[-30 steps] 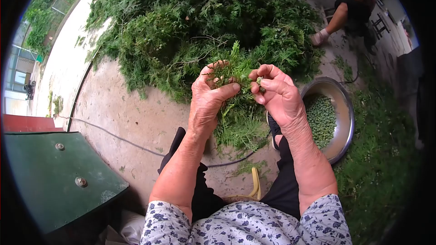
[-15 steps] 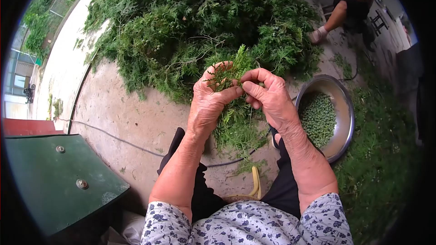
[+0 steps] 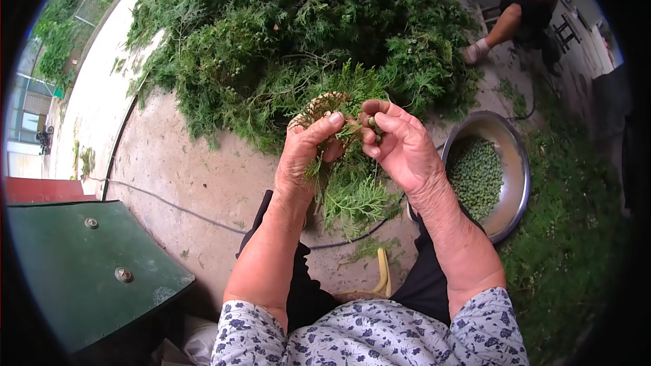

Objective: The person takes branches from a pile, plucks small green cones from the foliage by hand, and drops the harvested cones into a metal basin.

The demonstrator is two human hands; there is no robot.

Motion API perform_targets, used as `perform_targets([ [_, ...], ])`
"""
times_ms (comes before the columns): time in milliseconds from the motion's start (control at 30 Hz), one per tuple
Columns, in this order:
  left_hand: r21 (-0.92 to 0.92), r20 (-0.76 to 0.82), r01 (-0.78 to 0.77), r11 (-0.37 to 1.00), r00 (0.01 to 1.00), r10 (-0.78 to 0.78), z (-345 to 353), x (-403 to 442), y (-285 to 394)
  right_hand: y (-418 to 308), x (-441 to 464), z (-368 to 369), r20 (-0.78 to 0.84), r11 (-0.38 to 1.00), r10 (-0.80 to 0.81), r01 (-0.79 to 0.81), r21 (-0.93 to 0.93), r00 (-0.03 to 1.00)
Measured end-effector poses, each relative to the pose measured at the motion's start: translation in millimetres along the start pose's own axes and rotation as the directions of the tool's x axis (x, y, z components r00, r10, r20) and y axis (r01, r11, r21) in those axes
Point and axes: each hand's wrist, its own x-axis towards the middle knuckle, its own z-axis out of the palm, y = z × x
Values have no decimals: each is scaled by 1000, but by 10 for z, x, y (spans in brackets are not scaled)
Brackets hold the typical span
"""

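Note:
My left hand (image 3: 305, 146) is closed round a leafy green sprig (image 3: 356, 205), whose fronds hang below and stick up above the fingers. Close to its right, my right hand (image 3: 405, 146) has thumb and fingers pinched on small green cones (image 3: 372, 124). Beside my right forearm a steel bowl (image 3: 517, 183) holds a heap of small green cones (image 3: 477, 179). Beyond both hands rises a large pile of green branches (image 3: 271, 34).
A green panel (image 3: 81, 257) with two bolts lies at the left. A cable (image 3: 176, 207) crosses the ground. At the top right sits another person (image 3: 505, 24). Cut greenery (image 3: 563, 244) covers the ground right of the bowl. A yellow curved handle (image 3: 384, 271) stands between my knees.
My left hand has turned and its thumb has shifted up and left, with the sprig moving too. After meeting the left fingertips, my right hand has drawn slightly apart, with cones showing in its fingers.

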Motion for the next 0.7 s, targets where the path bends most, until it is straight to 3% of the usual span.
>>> perform_targets([
  [33, 1, -3, 3, 1000, 1000, -3, -15, 8, 3, -7, 5, -15, -2, 1000, 2, -2, 2, 1000],
  [100, -255, 36, 7, 967, 999, 3, -77, 44, 23, -60, 11, -70, -12, 998, -70, 70, 1, 997],
  [167, -365, 105, -53, 929, 990, 98, -212, 112, 11, -178, -11, -168, -72, 993, -80, 73, -92, 994],
  [233, -413, 177, -126, 902, 960, 216, -288, 122, 39, -344, -77, -365, -211, 967, -131, 78, -243, 969],
  [300, -546, 218, -104, 831, 940, 262, -435, 193, 59, -585, -176, -629, -367, 938, -238, 114, -329, 899],
  [400, -654, 317, -72, 753, 877, 360, -602, 266, 70, -947, -400, -993, -625, 865, -468, 177, -470, 625],
  [500, -675, 308, -108, 730, 858, 411, -690, 284, 116, -1207, -611, -1435, -810, 822, -565, 28, -568, 157],
  [533, -678, 338, -113, 726, 829, 445, -716, 302, 125, -1507, -876, -2372, -809, 822, -566, 29, -569, 158],
  [567, -683, 368, -117, 721, 798, 478, -728, 315, 133, -1541, -859, -2987, -622, 656, -748, 117, -746, 232],
  [600, -681, 355, -131, 720, 802, 481, -729, 311, 144, -1607, -913, -3097, -620, 655, -749, 119, -746, 232],
  [667, -685, 365, -141, 714, 782, 505, -717, 328, 149, -1663, -950, -3194, -722, 728, -685, 74, -681, 96],
  [700, -690, 373, -149, 708, 765, 525, -708, 333, 141, -1631, -904, -3109, -722, 728, -685, 74, -681, 98],
])
